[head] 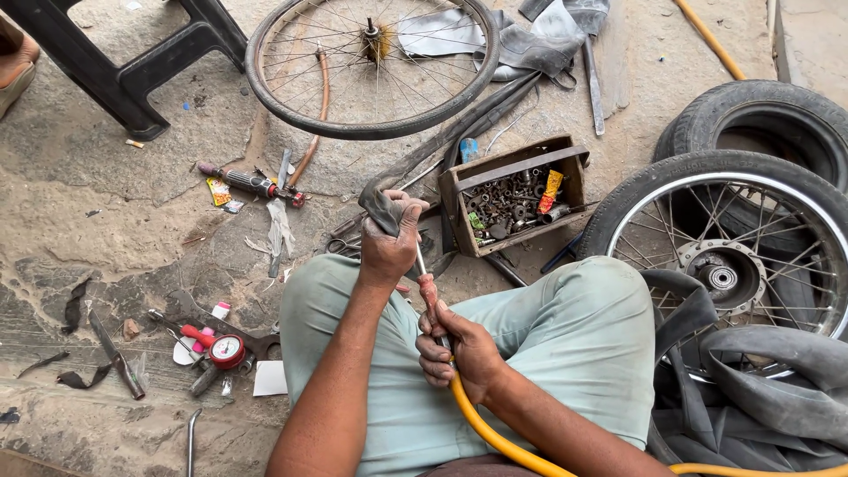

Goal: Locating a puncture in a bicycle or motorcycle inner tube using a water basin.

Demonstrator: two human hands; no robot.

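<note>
My left hand (391,240) grips a fold of black rubber inner tube (459,124) that trails away toward the bicycle wheel (371,66). My right hand (459,353) is closed around the nozzle end of a yellow air hose (495,437), just below its reddish fitting (428,290). A thin metal tip runs from that fitting up to the tube in my left hand. Both hands work above my knees in pale green trousers.
A wooden box (515,194) of nuts and bolts sits ahead. A spoked motorcycle wheel (733,256) and tyres (760,119) lie right, loose tubes (760,389) beneath. A pressure gauge (227,350), screwdriver (252,184) and scraps lie left. A black plastic stool (124,71) stands far left.
</note>
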